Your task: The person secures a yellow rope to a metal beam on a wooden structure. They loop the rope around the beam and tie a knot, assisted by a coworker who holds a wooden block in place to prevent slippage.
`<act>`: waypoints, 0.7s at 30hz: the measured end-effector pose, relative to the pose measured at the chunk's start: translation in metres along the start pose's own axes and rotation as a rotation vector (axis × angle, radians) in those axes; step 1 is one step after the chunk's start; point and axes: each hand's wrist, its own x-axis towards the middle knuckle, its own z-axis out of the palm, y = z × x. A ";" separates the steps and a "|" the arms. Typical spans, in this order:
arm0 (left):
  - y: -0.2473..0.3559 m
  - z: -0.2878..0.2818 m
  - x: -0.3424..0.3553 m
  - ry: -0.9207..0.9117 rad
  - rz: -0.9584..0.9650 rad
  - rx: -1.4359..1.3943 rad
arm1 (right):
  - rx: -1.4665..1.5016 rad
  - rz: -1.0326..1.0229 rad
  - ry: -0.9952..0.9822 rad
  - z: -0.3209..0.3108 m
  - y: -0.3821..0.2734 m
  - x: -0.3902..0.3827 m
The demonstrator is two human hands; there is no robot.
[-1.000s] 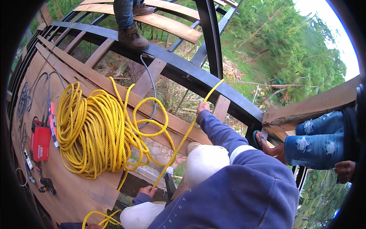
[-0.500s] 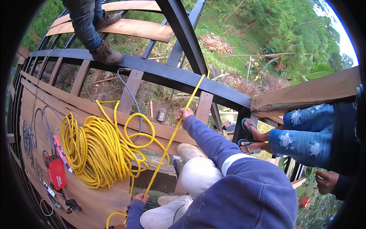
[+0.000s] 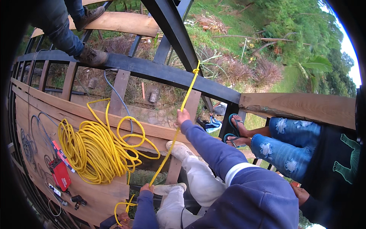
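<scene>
Tensioning a length of yellow rope [image 3: 189, 91] looks like the step in hand, judging by how straight it runs between the fists. Right hand [image 3: 183, 116], mid-frame, has its fingers wrapped round the rope; left hand [image 3: 147, 187], lower centre, grips the same run further down. Above the right hand the line goes up to a knot [image 3: 196, 71] at upper centre, where the black beam [image 3: 152, 70] meets a slanted steel member; can't tell which of the two it loops round. Bulk of the rope sits as a loose coil [image 3: 95, 154] left of centre on the wood decking [image 3: 108, 194], well apart from both hands, with a red box [image 3: 60, 174] just left of it. Another person's hand [image 3: 124, 219] is at the bottom edge by a yellow loop, too cropped to say if it's gripping. Someone's boot [image 3: 92, 57] is on the beam, upper left; a person in torn jeans [image 3: 289, 162] is at right. My read: next move calls for a firm two-handed hold, an even pull along the line, and a check that the knot seats before trusting load to it.
</scene>
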 end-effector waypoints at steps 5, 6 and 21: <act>0.019 -0.007 -0.006 -0.087 -0.072 0.079 | 0.202 0.239 0.128 0.001 -0.016 -0.021; 0.015 -0.008 -0.012 -0.126 -0.099 0.116 | 0.173 0.257 0.122 -0.001 -0.008 -0.030; 0.081 -0.018 -0.116 -0.013 0.163 -0.176 | 0.324 0.399 -0.143 -0.031 0.015 -0.122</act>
